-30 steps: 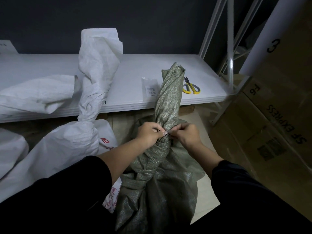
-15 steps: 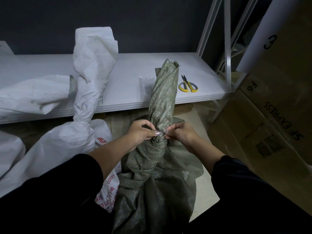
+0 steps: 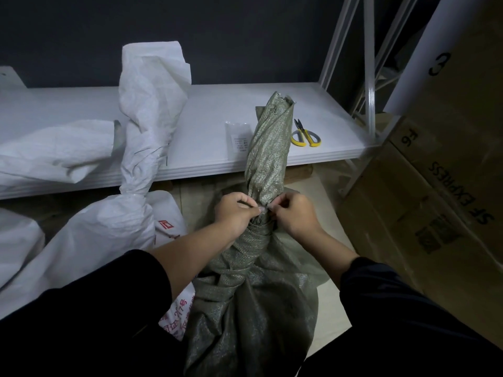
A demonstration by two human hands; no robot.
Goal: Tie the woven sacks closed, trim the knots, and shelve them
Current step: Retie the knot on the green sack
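Green sack (image 3: pixel 253 300) upright, neck twisted

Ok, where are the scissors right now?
In the head view, the scissors lie on the white shelf, just right of the twisted neck of the green sack.

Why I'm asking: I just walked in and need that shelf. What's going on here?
A person is closing the green woven sack. The left hand and right hand both pinch at its twisted neck, apparently working a thin tie that is hard to make out. The yellow scissors lie untouched on the white shelf, so nothing is trimmed yet. A white sack, its neck already cinched, stands to the left.
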